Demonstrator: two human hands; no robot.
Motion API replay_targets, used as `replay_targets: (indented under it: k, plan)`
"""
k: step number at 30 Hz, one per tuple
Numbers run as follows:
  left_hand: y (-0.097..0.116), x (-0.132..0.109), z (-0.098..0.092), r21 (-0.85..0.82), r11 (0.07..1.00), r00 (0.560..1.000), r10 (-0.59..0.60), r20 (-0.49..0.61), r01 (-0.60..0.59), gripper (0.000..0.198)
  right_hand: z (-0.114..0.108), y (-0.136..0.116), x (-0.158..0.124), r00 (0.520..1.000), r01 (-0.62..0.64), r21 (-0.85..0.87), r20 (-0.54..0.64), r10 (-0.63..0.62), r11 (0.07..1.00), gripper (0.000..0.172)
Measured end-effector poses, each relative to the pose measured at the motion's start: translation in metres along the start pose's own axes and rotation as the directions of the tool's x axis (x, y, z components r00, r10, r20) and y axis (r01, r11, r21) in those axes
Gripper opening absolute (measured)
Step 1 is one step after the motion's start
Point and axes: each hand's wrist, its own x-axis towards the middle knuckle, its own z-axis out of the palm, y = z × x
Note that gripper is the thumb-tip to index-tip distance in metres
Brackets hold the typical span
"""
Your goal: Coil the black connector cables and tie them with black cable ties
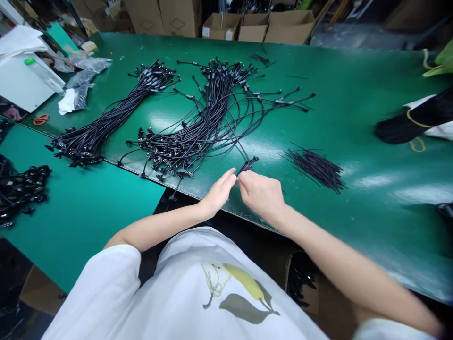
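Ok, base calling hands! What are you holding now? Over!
Right hand pinching black cable connector. Left hand right beside it. Big black cable bunch to the left on green bench.

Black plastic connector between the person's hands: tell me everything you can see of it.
The black plastic connector is a small, elongated moulded piece, matte-looking, ending a thin black cable that rises away from it towards the loose cable bundle on the green table mat. It lies tilted, held above the mat, its lower end at the fingertips of the right hand. The left hand is right beside it; any contact there cannot be told. Its finer details are too small to make out.
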Motion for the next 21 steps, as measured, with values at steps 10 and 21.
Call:
replay_targets:
  k: [10, 21]
  plan:
    - [0.01, -0.02, -0.029, 0.355, 0.852, 0.92, 0.323, 0.221, -0.384, 0.058, 0.0, 0.014, -0.008, 0.966, -0.216, 0.544, -0.004, 0.26, 0.811, 0.03]
    - [0.02, -0.019, -0.042, -0.006, 0.979, 0.973, 0.205, 0.107, -0.205, 0.059, 0.005, -0.009, -0.024, 0.984, 0.111, 0.072, -0.147, -0.1, 0.991, 0.031]
